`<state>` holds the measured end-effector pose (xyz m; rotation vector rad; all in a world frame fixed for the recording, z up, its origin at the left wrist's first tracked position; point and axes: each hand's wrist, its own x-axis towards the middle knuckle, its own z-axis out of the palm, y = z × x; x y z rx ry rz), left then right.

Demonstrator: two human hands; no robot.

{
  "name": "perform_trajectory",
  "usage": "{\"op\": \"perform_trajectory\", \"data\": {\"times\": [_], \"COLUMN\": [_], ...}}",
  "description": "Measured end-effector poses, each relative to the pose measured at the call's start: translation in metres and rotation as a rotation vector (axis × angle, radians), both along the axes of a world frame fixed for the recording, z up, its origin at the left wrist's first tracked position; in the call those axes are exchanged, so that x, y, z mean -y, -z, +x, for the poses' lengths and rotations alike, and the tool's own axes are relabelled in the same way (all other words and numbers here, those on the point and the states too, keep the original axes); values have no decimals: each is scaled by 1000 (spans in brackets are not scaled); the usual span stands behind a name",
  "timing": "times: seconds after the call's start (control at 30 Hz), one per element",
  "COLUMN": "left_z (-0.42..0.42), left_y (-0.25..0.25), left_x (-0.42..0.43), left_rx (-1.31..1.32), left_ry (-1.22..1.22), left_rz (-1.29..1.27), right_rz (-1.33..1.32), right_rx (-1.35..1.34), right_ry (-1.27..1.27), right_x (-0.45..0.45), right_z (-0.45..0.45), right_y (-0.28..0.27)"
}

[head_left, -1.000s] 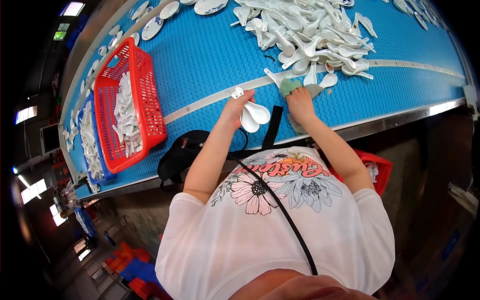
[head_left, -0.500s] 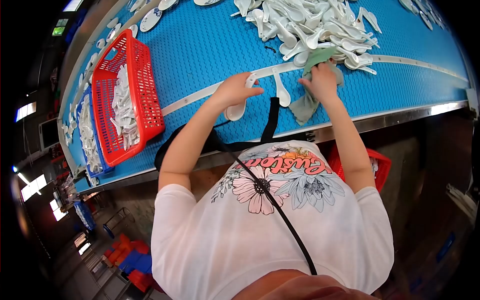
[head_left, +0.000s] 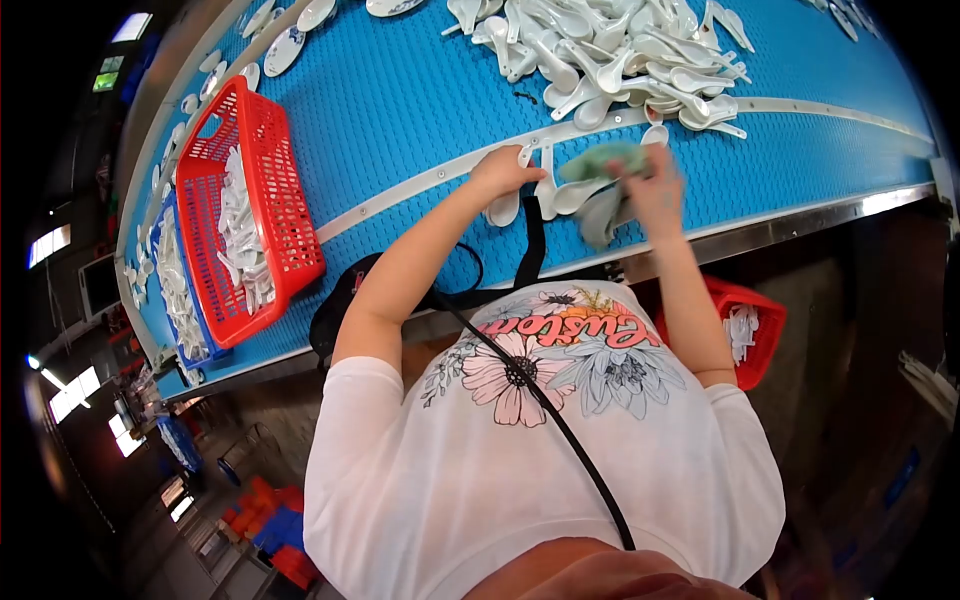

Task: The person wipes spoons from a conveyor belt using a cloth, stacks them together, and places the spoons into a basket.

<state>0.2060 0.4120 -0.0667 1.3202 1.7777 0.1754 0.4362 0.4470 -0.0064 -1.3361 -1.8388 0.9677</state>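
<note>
Hands (head_left: 500,174), white spoons (head_left: 547,200) between them.

Materials, by look only: spoons (head_left: 615,62) white glazed ceramic, smooth, glossy, with bright highlights on the bowls; plates (head_left: 285,50) similarly glazed, with blue decoration. Table surface (head_left: 370,120) blue and plastic-looking, textured all over with a fine wavy relief. White strip (head_left: 380,204) across it smooth, low sheen (small studs along it, material unclear). Front edge (head_left: 890,202) bare metal, shiny where light strikes. Basket (head_left: 268,205) red moulded plastic, perforated, semi-gloss. Cloth (head_left: 599,222) green-grey, soft, matt, creased; weave lost to blur. Shirt (head_left: 560,480) thin white fabric, matt, printed. Strap (head_left: 535,245) black, matt, webbing-like.
</note>
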Motion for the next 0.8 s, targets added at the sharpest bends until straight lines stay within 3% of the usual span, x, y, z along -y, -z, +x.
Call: {"op": "perform_trajectory", "data": {"times": [0.07, 0.13, 0.17, 0.23, 0.37, 0.5, 0.6, 0.67, 0.73, 0.8], "left_z": [4, 9, 11, 12, 19, 26, 21, 12, 5, 10], "left_y": [5, 8, 8, 6, 1, -3, 14, 3, -6, -40], "left_x": [5, 5, 6, 5, 7, 4, 2, 1, -1, -2], "left_rx": [-50, -50, -50, -29, -9, -80, 10, 17, 331, 428], "left_ry": [-33, -76, -118, -153, -238, -135, -235, -225, -307, -324], "left_rz": [40, 56, 70, 84, 198, 108, 132, 232, 63, 14], "right_rz": [17, 233, 234, 240, 401, 319, 193, -13, -38, -48], "right_rx": [-19, 293, 292, 699, 852, 846, 618, 181, 59, -109], "right_ry": [126, 134, 135, -98, -39, -132, -174, 6, 134, 191], "right_x": [-27, -53, -54, -49, -29, -36, -40, -37, -39, -52], "right_z": [21, 33, 29, 20, 2, 7, 20, 38, 69, 109], "right_y": [10, 20, 25, 43, 59, 70, 56, 29, 5, 17]}}
